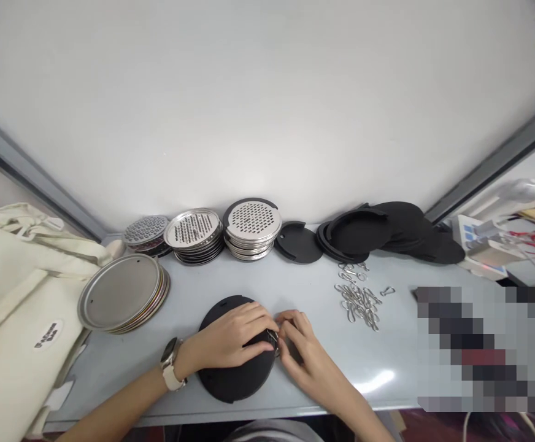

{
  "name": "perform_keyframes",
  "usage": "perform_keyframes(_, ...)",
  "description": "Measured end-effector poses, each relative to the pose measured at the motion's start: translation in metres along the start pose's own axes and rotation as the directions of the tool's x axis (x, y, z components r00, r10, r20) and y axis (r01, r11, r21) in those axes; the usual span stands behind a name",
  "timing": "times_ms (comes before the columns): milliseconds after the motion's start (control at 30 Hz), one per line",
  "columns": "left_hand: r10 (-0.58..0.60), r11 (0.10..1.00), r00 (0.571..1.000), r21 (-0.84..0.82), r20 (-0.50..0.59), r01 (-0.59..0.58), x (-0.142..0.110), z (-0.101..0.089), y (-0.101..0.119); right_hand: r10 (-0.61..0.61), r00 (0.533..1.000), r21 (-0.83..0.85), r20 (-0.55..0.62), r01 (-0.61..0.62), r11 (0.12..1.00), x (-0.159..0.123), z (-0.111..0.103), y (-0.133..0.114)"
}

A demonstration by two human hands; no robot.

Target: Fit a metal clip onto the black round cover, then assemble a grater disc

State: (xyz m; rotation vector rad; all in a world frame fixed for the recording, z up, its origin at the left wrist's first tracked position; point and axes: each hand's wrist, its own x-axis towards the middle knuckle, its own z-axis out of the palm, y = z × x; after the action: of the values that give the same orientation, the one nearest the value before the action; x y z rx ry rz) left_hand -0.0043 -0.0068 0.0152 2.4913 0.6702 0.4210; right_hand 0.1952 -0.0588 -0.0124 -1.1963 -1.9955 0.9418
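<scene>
A round black disc (235,374) lies near the table's front edge, with small notches on its rim. Across its top lies my left hand (237,334), a watch on the wrist; its thumb and fingers close on the right side of the rim. There a small metal spring clip (273,336) shows partly between the hands. My right hand (302,350) pinches this clip at the disc's edge; the fingers hide most of it. To the right lie several loose spring clips (359,301) in a heap.
Along the wall stand stacks of round metal graters (194,227), another grater stack (253,221) and black discs (359,232). Round grey metal plates (120,291) are piled at left, by a cream cloth bag (14,331). A white device (477,245) stands at right, near a blurred-out patch (483,350).
</scene>
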Motion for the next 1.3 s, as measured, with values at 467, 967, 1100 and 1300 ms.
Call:
perform_keyframes(467, 0.039, 0.999, 0.998, 0.017, -0.056, -0.038, -0.003, 0.001, 0.001, -0.065, 0.996, -0.03, -0.053, 0.064, 0.998, 0.002, 0.002, -0.001)
perform_keyframes(967, 0.071, 0.993, 0.992, 0.1, -0.107, -0.061, -0.006, 0.004, 0.003, -0.122, 0.991, -0.068, -0.049, 0.118, 0.991, 0.0, 0.004, 0.006)
perform_keyframes(1100, 0.098, 0.988, 0.99, 0.13, -0.101, -0.085, -0.007, 0.005, 0.002, -0.138, 0.99, -0.067, -0.032, 0.136, 0.989, 0.0, 0.005, 0.009)
perform_keyframes(1300, 0.149, 0.968, 0.982, 0.217, -0.112, -0.122, -0.007, 0.007, 0.0, -0.155, 0.988, -0.086, -0.021, 0.153, 0.985, 0.001, 0.007, 0.01)
